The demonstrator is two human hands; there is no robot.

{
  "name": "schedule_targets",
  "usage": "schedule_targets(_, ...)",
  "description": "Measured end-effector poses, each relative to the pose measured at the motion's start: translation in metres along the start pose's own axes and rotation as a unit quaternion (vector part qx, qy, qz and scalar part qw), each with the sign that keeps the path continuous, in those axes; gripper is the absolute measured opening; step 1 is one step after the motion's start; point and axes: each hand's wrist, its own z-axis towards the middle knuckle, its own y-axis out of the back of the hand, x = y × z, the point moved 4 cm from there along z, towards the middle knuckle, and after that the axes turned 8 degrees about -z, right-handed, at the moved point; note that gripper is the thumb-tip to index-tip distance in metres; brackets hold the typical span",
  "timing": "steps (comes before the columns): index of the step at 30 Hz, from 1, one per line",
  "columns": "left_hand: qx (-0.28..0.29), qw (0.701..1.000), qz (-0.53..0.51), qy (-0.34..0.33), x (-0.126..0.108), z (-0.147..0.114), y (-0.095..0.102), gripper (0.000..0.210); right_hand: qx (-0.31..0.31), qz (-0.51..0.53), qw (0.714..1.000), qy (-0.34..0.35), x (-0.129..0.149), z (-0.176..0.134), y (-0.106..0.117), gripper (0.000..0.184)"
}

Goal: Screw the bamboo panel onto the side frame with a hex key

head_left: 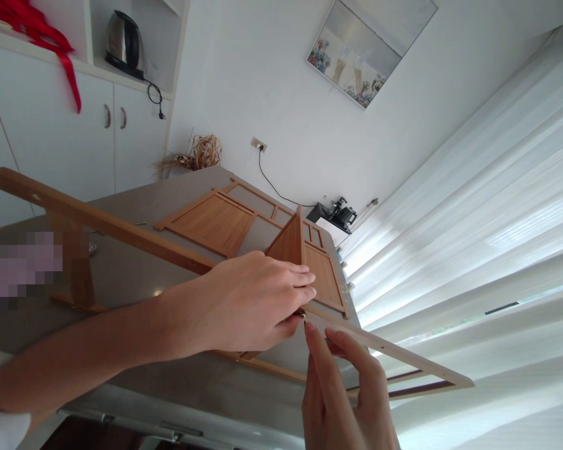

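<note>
Hand work at the middle of a long wooden frame point(136, 234), which crosses a grey table point(122, 275) from the left side of the picture to the lower right. The left hand point(253, 300), entering from the lower left, lies over the frame at centre in a narrow hold, its fingers on the far side of the rail and its thumb on the near side; the stretch beneath the palm is hidden. Just beside the thumb and the rail sits a small metal fitting point(302, 314), too small for its type to be told. The right hand point(347, 375), rising from the lower edge, has its fingers bent and drawn close, one fingertip beside the fitting; whether it pinches anything cannot be told. Just behind the left hand's fingers, an upright wooden panel point(284, 242) stands on edge, while a flat panel point(211, 222) lies farther back, left of centre, and a second flat panel point(326, 281) lies right of centre. The step in hand is judged to be fine adjustment of the fitting at the rail, the left hand steadying and the right supplying the small motion. The next move would seem to call for a still frame, the fitting kept in line with its seat, and light fingertip pressure, since a skewed or forced entry could mark the wood.
</note>
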Motion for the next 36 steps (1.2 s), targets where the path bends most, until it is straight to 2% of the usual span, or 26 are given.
schedule_targets(4,0.0,1.0,-0.005,0.0,0.0,0.0,0.001,0.034,0.008,0.023,1.0,0.012,-0.001,-0.002,-0.001,0.031)
schedule_targets(9,-0.001,1.0,-0.013,0.003,0.0,0.0,0.001,0.034,-0.001,-0.002,1.0,-0.001,0.001,0.0,-0.003,0.027)
schedule_targets(17,-0.004,1.0,-0.001,-0.005,0.0,-0.001,-0.002,0.037,-0.014,0.044,0.999,-0.006,-0.001,0.005,-0.001,0.024)
schedule_targets(28,0.003,1.0,-0.005,-0.003,0.001,0.001,-0.001,0.036,0.033,0.047,0.998,0.037,-0.003,0.009,0.002,0.031)
schedule_targets(33,-0.003,1.0,-0.001,-0.005,0.001,0.0,-0.001,0.037,0.066,0.041,0.993,0.09,-0.005,0.012,0.004,0.039)
schedule_targets(36,-0.005,1.0,0.005,-0.006,0.001,-0.001,-0.002,0.037,0.085,0.044,0.987,0.13,-0.006,0.016,0.005,0.034)
